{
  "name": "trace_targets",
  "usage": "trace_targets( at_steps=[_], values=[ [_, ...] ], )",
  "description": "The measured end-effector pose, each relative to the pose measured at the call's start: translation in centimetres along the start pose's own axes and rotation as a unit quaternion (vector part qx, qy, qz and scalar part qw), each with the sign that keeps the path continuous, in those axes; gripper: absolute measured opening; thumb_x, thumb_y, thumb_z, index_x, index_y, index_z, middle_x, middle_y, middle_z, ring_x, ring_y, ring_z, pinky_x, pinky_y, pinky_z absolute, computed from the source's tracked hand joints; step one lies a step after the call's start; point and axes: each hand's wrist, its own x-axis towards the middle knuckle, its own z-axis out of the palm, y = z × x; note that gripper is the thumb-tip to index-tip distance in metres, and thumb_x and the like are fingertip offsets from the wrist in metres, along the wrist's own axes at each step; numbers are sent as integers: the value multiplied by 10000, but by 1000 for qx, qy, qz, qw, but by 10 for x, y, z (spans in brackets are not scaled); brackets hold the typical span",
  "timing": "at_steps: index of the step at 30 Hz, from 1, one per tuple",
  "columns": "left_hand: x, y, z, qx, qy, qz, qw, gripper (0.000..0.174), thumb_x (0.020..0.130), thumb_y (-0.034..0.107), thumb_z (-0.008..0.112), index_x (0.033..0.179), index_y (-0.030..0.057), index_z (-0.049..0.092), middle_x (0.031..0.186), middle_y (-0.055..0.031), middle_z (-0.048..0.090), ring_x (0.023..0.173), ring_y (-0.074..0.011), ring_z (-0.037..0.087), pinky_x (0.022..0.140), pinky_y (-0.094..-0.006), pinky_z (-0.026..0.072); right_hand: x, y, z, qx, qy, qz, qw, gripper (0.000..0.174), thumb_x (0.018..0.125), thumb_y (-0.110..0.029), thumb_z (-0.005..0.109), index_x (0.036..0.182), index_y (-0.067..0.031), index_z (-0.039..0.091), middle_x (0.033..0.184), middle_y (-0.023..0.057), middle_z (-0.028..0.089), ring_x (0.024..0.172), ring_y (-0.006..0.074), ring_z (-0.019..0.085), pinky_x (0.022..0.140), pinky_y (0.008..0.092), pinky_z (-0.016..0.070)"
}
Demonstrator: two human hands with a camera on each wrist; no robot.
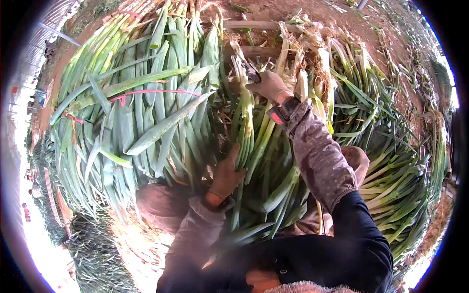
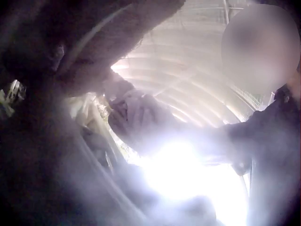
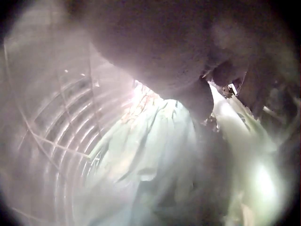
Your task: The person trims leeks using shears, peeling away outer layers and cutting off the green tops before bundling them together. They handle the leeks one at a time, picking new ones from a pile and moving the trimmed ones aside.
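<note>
In the head view my gloved right hand (image 1: 269,87) grips a small dark grey tool (image 1: 252,72) beside the root ends of some upright leeks (image 1: 247,110). The tool's exact shape is unclear. Lower down, my gloved left hand (image 1: 226,175) touches the green leaves of those leeks, one finger pointing up along them and the thumb spread. The right wrist view shows the dark underside of my right hand (image 3: 160,52), with a pale leek stalk (image 3: 240,132) beside it. Darkness and glare blur the left wrist view, which does not show what my left fingers touch.
A large leek bundle (image 1: 141,117) with a pink tie (image 1: 156,91) lies at the left. More leeks (image 1: 395,180) are heaped at the right. Bare soil (image 1: 351,24) and a wooden bar (image 1: 251,24) show at the top. My knees flank the middle leeks.
</note>
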Motion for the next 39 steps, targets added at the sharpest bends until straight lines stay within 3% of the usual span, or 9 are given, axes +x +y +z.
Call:
trace_targets(
  at_steps=[6, 10, 13, 15, 19, 23, 26, 30, 39],
  values=[
    [3, 26, 21, 48, -121, 142, 981, 838, 808, 182, 719, 1529, 36, 318, 1375, -260, 550, 1212, -427, 572, 1021, -461, 467, -10, 29, -27, 97, 35, 72, 992, 535, 830, -510, 737, 937, 14, 720, 717, 105, 664, 618, 173, 626, 597, 329, 537],
    [53, 125, -42, 398, -314, -2, 862, 475, 838, 280, 692, 1220, 20, 579, 972, -204, 696, 907, -358, 696, 787, -500, 532, -58, 18, -41, 154, 14, 55, 987, 393, 856, -371, 795, 869, 4, 677, 712, 55, 618, 575, 153, 558, 566, 331, 522],
    [116, 142, -84, 306, 39, 45, 950, 277, 873, 296, 676, 924, 58, 545, 744, -123, 623, 635, -252, 606, 612, -461, 498, -90, 15, -30, 221, -27, 40, 974, 349, 871, -360, 780, 886, -32, 664, 708, 26, 577, 589, 129, 504, 579, 340, 473],
    [181, 136, -104, 501, 236, 84, 828, 583, 842, 283, 754, 1293, 14, 500, 1147, -158, 608, 1027, -296, 616, 784, -440, 522, -114, 3, -27, 253, -44, 29, 966, 297, 877, -314, 775, 858, -47, 644, 661, -12, 513, 574, 112, 443, 562, 325, 415],
    [304, 74, -128, 560, 200, -126, 794, 699, 860, 237, 710, 1431, -21, 400, 1306, -159, 560, 1138, -277, 594, 966, -440, 472, -141, -3, -23, 251, -61, 33, 965, 383, 861, -346, 774, 913, -3, 611, 679, 1, 497, 639, 106, 462, 589, 310, 414],
    [346, 43, -112, 577, 231, -95, 778, 555, 899, 123, 612, 1416, -4, 454, 1176, -164, 675, 1002, -309, 691, 825, -439, 566, -146, 12, -23, 242, -54, 28, 968, 444, 853, -392, 770, 914, 10, 591, 664, 82, 481, 634, 182, 448, 631, 371, 433],
    [314, 65, -121, 444, 122, -148, 875, 470, 948, 149, 551, 1376, -9, 438, 1112, -230, 672, 932, -332, 711, 779, -449, 588, -152, 15, -25, 255, -47, 27, 966, 441, 847, -378, 782, 935, 9, 588, 656, 83, 461, 633, 185, 425, 635, 378, 436],
    [232, 72, -97, 316, 130, 9, 940, 262, 865, 70, 578, 1121, 37, 532, 931, -243, 699, 886, -434, 690, 767, -523, 548, -175, 6, -30, 271, -66, 41, 959, 402, 856, -322, 788, 987, 11, 604, 670, 40, 456, 645, 145, 420, 607, 349, 426],
    [27, 66, -47, 106, 142, 8, 984, 725, 771, 88, 758, 1418, 29, 435, 1044, -259, 686, 946, -426, 681, 819, -475, 539, -268, -2, -25, 263, -11, 12, 965, 483, 846, -319, 790, 1149, 5, 600, 761, 141, 589, 695, 179, 548, 706, 336, 500]
  ],
)
